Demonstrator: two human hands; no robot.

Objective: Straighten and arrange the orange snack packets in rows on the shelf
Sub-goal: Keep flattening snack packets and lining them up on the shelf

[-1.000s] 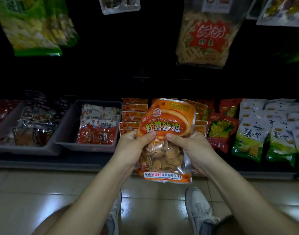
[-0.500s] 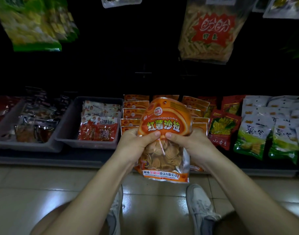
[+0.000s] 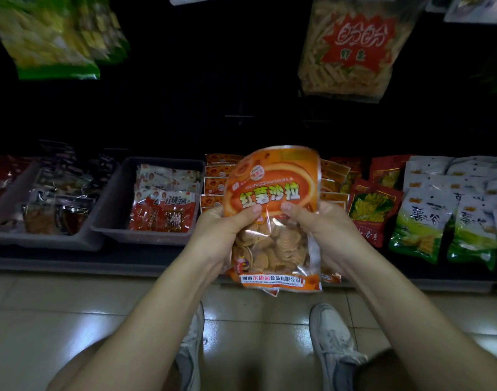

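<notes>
The left hand (image 3: 222,232) grips the left edge of the glossy orange plastic snack packet (image 3: 272,190), printed "HONGSHUSHALA" and "红薯沙拉", held upright before the shelved orange packet rows (image 3: 217,179), thumb on front, fingers hidden behind, while the right hand (image 3: 322,231) clamps the right edge likewise.

Glossy beige tiled floor (image 3: 72,306) below fingers (image 3: 254,208), pale glare patches on tiles. Dark low shelf (image 3: 72,261) runs left and right behind fingers. Grey bin (image 3: 112,210) left of fingers, on shelf. Black unlit backing (image 3: 185,122) above fingers; overall light dim.
</notes>
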